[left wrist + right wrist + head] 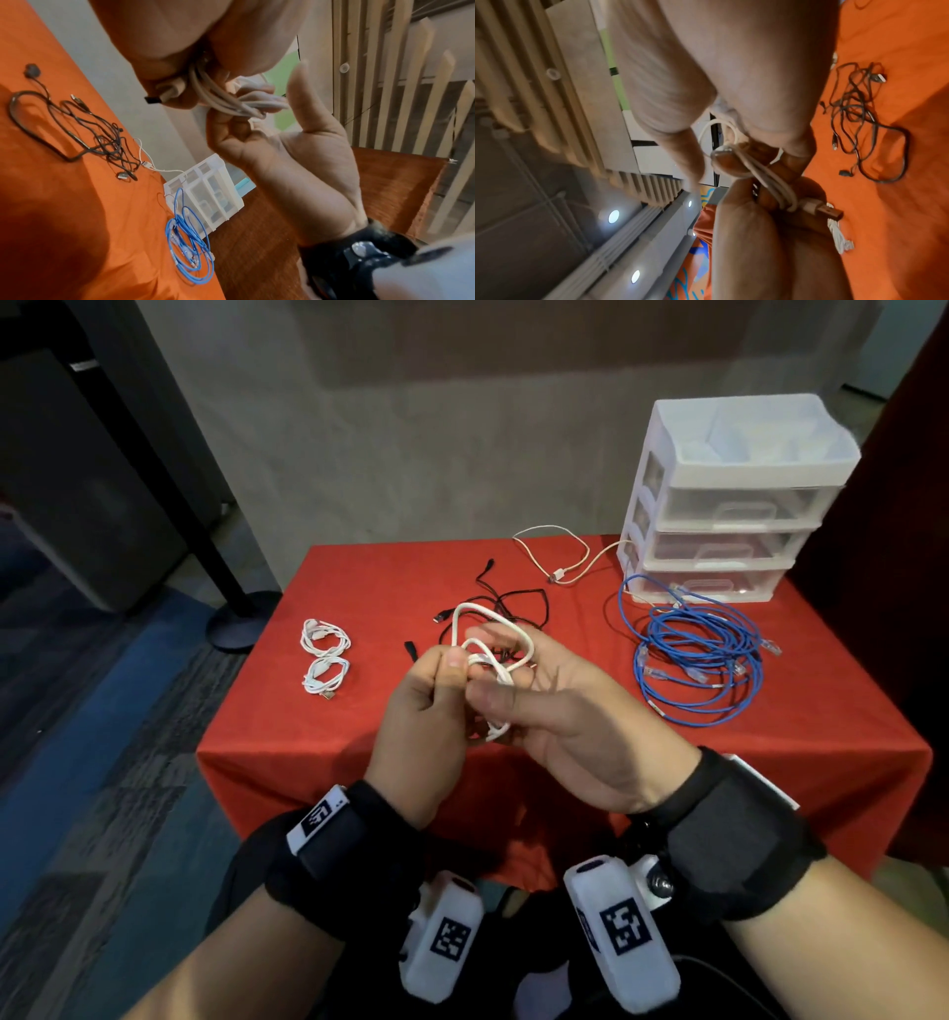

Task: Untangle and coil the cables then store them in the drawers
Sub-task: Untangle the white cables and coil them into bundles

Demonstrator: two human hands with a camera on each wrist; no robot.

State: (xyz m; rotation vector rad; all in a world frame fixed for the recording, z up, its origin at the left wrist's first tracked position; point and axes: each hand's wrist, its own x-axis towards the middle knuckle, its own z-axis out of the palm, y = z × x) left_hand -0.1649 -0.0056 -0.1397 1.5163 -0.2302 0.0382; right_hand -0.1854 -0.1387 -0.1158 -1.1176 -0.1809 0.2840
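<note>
Both hands hold a white USB cable (475, 607) in loops above the middle of the red table (308, 737). My left hand (441, 670) pinches the bundled strands (218, 97), and the USB plug (831, 213) sticks out of its grip. My right hand (513, 680) curls its fingers (228, 123) round the same strands (770, 178), with loops standing over its fingertips. A white three-drawer unit (729, 505) stands at the table's far right with its drawers closed.
Two coiled white cables (324, 636) (326, 675) lie at the left. A tangled black cable (518, 600) lies beyond the hands. A cream cable (560, 557) lies at the back. A blue network cable (698, 654) sprawls in front of the drawers.
</note>
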